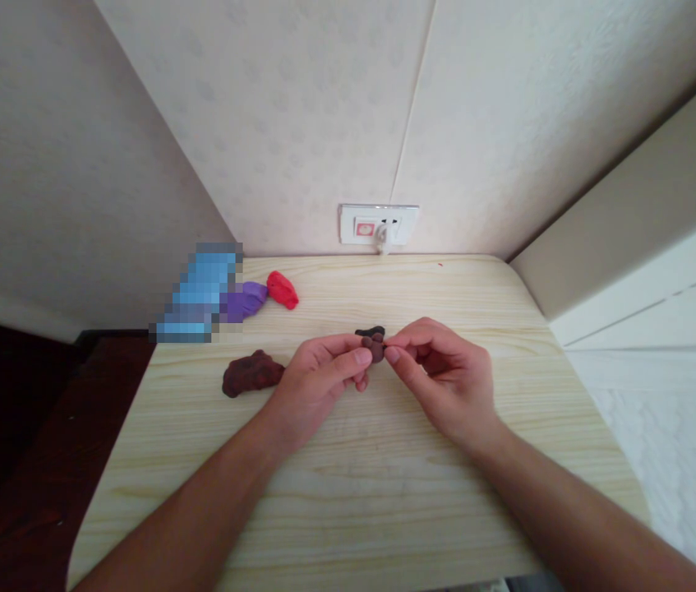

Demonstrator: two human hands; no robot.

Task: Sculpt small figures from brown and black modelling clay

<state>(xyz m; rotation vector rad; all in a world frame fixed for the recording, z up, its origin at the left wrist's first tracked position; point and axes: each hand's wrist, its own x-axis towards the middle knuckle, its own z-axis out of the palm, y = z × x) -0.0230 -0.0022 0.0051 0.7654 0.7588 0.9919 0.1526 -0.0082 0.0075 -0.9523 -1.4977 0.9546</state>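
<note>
Left hand is gripping a small brown lump over the table; the right hand is pinching its edge. A maroon lump is lying leftward; a black piece, purple lump and red lump are resting beyond.

Home interior, a domestic room, possibly a bedroom; we are judging by these items. Wall: we are seeing pale wallpaper with a faint mottled pattern and a seam. Fitting: a white socket panel, in which a white plug is sitting. Furniture: a light wood-grain table with rounded corners is standing against the wall. Floor: dark reddish boards are showing at left. Textile: white, quilted-looking material is lying at right.
</note>
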